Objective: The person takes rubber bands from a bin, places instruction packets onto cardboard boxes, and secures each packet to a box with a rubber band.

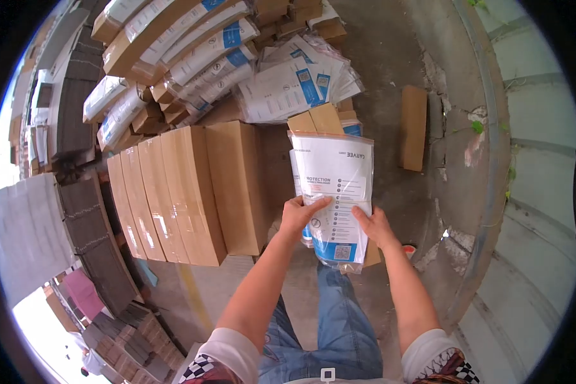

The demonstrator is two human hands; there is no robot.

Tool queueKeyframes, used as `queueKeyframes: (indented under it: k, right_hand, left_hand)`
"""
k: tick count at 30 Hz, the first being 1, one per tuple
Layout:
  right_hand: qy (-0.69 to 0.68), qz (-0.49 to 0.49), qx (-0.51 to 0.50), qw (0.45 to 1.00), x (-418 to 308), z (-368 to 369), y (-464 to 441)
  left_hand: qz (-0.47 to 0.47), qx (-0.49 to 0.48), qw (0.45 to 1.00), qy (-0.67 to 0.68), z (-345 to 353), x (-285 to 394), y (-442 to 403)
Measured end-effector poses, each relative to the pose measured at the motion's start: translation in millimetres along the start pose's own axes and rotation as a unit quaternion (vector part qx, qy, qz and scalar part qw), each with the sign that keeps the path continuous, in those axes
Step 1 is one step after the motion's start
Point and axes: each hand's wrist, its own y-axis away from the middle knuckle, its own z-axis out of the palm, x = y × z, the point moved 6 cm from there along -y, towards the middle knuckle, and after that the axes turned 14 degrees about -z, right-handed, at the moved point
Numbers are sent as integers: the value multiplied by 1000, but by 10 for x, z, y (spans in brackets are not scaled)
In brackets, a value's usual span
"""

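Note:
A white printed packet in clear plastic (pixel 336 168), with a blue band and a code square at its lower end, lies between my two hands. My left hand (pixel 303 214) grips its left edge with the thumb on top. On the right edge my right hand (pixel 374 227) holds it the same way, thumb on the face. Both hands' other fingers are hidden beneath. Under the packet, parts of another packet and of an open cardboard box (pixel 320 120) show.
Tall brown cartons (pixel 214 185) stand in a row at the left. Behind them are stacked wrapped packages (pixel 205 61) and a loose pile of flat packets (pixel 281 89). A narrow carton (pixel 413 128) lies on the floor at the right, near a cracked wall edge.

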Motion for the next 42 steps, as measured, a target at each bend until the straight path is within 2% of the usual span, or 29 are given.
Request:
queueKeyframes:
  k: [3, 6, 8, 12, 13, 16, 17, 20, 21, 24, 27, 30, 31, 34, 35, 38, 39, 42]
  right_hand:
    - [-4, 9, -27, 1000, -11, -10, -16]
    - [-7, 30, -51, 998, 85, 27, -96]
    - [-25, 66, -65, 995, 23, 20, -93]
    - [-9, 58, -6, 998, -42, 40, -112]
    - [-23, 60, 2, 998, -19, 79, -90]
    - [-50, 53, 18, 997, -8, 219, -5]
    - [-57, 46, 25, 997, -31, 247, 18]
    - [17, 38, 41, 998, 180, 302, -23]
    - [-19, 55, 48, 997, 4, 304, 14]
    - [-1, 64, 62, 996, -117, 260, 43]
    - [34, 24, 100, 994, -51, 173, 24]
    - [-37, 82, 81, 993, 139, 249, 40]
    - [-23, 104, 73, 992, 135, 239, 41]
    - [-65, 45, 46, 996, -74, 265, 30]
    - [-43, 42, 26, 998, -153, 250, 56]
    - [-44, 41, 44, 997, -176, 173, 96]
    - [-96, 46, 37, 994, -52, 157, 92]
    - [39, 87, 71, 993, 223, -99, 71]
  left_hand:
    - [20, 61, 989, -132, -61, -28, -133]
    - [19, 83, 978, -188, -24, -41, -30]
    - [33, 56, 992, -112, -6, -145, -7]
    - [54, 12, 998, -18, 180, -315, 73]
    - [114, 31, 993, 4, 187, -342, 60]
    - [96, 49, 993, -36, 87, -445, 11]
    - [114, 18, 993, -16, 54, -419, 19]
    - [58, -21, 998, -3, -45, -357, 134]
    - [47, -20, 999, -17, -62, -346, 157]
    - [38, -28, 999, 8, -53, -361, 153]
    - [35, -58, 998, 17, -82, -376, 101]
    - [31, -42, 997, 48, -104, -521, -59]
    - [3, -27, 999, 27, -125, -583, -108]
    - [91, 124, 981, -121, -268, -624, 57]
    - [95, 156, 976, -122, -326, -670, 136]
    - [83, 122, 989, -33, -474, -1032, 108]
    - [45, 96, 994, -7, -530, -1159, 140]
    - [-15, 78, 996, -30, -834, -1260, 625]
